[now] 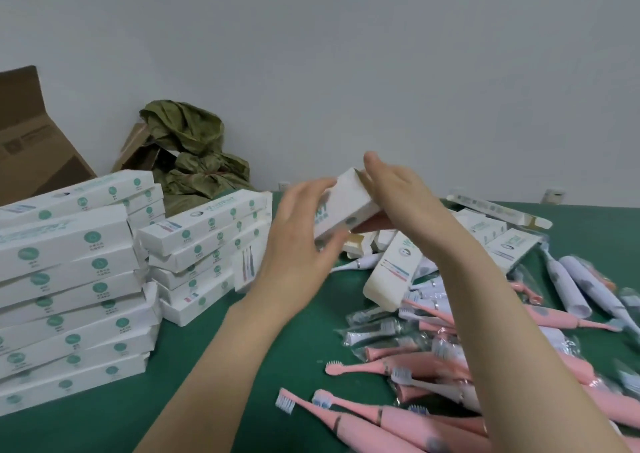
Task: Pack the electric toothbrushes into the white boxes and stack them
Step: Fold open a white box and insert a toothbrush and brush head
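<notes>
Above the green table [277, 366] I hold a white toothbrush box [346, 206] between both hands. My left hand [301, 241] grips its near end, fingers over the top and thumb underneath. My right hand [405, 192] lies flat against the box's far right side with straight fingers. Packed white boxes form two stacks at the left, a tall stack [69, 293] and a shorter stack [204, 255]. Pink electric toothbrushes [398, 421] and white toothbrushes [571, 286] lie in a heap at the right. Whether the held box has a toothbrush inside is hidden.
Loose white boxes [391, 276] and flat ones [498, 210] lie behind the heap. Wrapped brush heads [374, 331] are scattered among the toothbrushes. A brown carton [31, 140] and a crumpled green bag [194, 154] stand against the wall at back left.
</notes>
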Tool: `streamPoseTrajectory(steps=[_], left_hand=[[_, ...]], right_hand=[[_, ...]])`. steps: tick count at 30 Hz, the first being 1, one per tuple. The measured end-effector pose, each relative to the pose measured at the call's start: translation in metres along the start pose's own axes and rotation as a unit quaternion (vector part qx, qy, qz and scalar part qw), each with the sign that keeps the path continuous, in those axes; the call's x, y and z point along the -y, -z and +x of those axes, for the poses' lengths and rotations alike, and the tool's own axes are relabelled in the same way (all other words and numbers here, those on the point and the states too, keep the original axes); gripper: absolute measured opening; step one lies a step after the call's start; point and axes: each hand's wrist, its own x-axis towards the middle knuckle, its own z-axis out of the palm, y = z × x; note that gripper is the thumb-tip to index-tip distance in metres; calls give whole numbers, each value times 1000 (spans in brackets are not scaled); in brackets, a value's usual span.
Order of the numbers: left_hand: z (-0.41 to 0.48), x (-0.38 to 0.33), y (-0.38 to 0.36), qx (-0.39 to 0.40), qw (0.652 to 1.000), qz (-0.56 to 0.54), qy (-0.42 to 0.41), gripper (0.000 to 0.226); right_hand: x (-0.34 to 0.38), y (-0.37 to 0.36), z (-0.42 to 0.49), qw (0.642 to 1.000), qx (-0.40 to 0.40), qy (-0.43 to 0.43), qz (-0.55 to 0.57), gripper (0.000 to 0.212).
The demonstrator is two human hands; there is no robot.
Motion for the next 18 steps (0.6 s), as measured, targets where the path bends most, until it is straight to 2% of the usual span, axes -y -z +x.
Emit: streamPoseTrajectory(steps=[2, 4, 6, 8, 11, 14, 18], left_hand=[[0, 2, -3, -4, 1000, -18, 25, 57], [-4, 3, -2, 40, 999, -18, 20, 59], [-6, 2, 2, 98, 995, 4, 9, 56], [-6, -2, 6, 118, 992, -18, 36, 42], [-2, -10, 11, 75, 988, -107, 83, 25], [2, -11, 14, 33, 984, -135, 114, 25], [1, -8, 17, 25, 973, -174, 149, 17]], right_hand=[[5, -5, -2, 998, -47, 25, -46, 41], [5, -8, -3, 992, -85, 42, -78, 35], [4, -10, -4, 994, -68, 39, -70, 35], [4, -11, -5, 997, -33, 30, -57, 32], [3, -14, -5, 998, -26, 25, -56, 28], [0, -19, -5, 999, -13, 13, -38, 23], [-1, -25, -6, 1000, 9, -11, 15, 22]])
